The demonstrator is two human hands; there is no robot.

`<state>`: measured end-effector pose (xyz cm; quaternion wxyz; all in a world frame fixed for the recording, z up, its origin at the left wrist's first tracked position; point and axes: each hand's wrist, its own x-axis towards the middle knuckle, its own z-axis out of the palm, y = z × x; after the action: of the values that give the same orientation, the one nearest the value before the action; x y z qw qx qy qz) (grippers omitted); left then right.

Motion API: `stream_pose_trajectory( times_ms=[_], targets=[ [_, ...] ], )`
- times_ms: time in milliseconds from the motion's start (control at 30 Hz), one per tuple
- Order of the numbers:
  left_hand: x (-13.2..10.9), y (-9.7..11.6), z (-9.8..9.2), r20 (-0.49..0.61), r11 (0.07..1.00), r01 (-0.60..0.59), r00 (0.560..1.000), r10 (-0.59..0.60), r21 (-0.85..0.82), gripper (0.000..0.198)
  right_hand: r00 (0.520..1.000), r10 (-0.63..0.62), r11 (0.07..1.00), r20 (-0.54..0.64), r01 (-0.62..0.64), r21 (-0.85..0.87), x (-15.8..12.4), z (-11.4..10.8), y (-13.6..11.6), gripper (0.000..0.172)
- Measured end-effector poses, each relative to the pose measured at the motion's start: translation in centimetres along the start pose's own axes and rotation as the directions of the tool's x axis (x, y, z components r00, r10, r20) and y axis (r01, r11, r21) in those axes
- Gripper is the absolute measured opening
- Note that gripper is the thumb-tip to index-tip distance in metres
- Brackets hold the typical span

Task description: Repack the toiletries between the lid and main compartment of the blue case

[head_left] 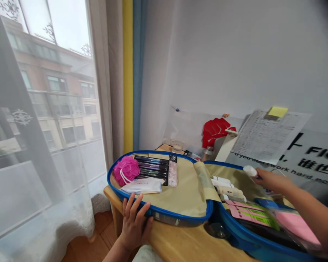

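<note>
A blue-rimmed suitcase with a beige lining lies open on a wooden table. My left hand rests with spread fingers on the near rim of its left half. In that half are a pink bath puff, a white packet, a black pack of slim items and a narrow pink package. Above the right half, my right hand is closed around a white object with a rounded end; the fingers hide the rest, so its kind is unclear.
The suitcase's right half holds several small bottles, pink-and-green packs and a pink item. Behind stand a glass jar and a clipboard with papers. Curtains hang at the left window; the table's edge is near.
</note>
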<state>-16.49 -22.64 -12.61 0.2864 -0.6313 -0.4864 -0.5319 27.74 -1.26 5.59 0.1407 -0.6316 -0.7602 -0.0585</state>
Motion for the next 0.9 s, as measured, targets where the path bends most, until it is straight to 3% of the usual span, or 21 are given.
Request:
stream_pose_trajectory(
  times_ms=[67, 133, 233, 300, 400, 533, 667, 900],
  targets=[
    [0.0, 0.0, 0.0, -0.006, 1.000, 0.007, 1.000, -0.007, 0.001, 0.037, 0.996, 0.088, 0.996, -0.028, -0.089, -0.025, 1.1, -1.9, -1.6, 0.011],
    [0.0, 0.0, 0.1, -0.005, 1.000, 0.006, 1.000, -0.006, 0.007, 0.040, 0.992, 0.109, 0.994, -0.065, -0.110, -0.013, 2.2, -3.3, -4.6, 0.024],
    [0.1, -0.1, 0.0, 0.001, 1.000, -0.006, 1.000, 0.006, 0.016, 0.040, 0.999, -0.029, 0.998, -0.036, 0.031, 0.063, 3.0, -3.5, -11.3, 0.042],
    [0.2, -0.1, -0.1, 0.006, 1.000, -0.011, 1.000, 0.011, 0.016, 0.038, 0.978, -0.201, 0.975, 0.052, 0.194, 0.112, 2.9, -2.6, -16.6, 0.038],
    [0.3, 0.0, -0.2, 0.010, 1.000, -0.015, 1.000, 0.014, 0.024, 0.036, 0.880, -0.440, 0.897, 0.178, 0.421, 0.138, 1.7, -0.1, -24.4, 0.043],
    [0.3, 0.1, -0.2, 0.013, 0.999, -0.022, 1.000, 0.021, 0.038, 0.035, 0.779, -0.578, 0.816, 0.242, 0.562, 0.136, -0.1, 3.2, -31.9, 0.053],
    [0.1, 0.0, -0.2, 0.020, 0.997, -0.024, 1.000, 0.022, 0.069, 0.040, 0.718, -0.636, 0.763, 0.284, 0.639, 0.092, -0.9, 5.5, -35.1, 0.047],
    [-0.1, -0.3, -0.2, 0.045, 0.992, -0.057, 0.998, 0.052, 0.109, 0.039, 0.634, -0.705, 0.687, 0.316, 0.722, 0.082, -1.7, 6.7, -36.4, 0.042]
  ],
)
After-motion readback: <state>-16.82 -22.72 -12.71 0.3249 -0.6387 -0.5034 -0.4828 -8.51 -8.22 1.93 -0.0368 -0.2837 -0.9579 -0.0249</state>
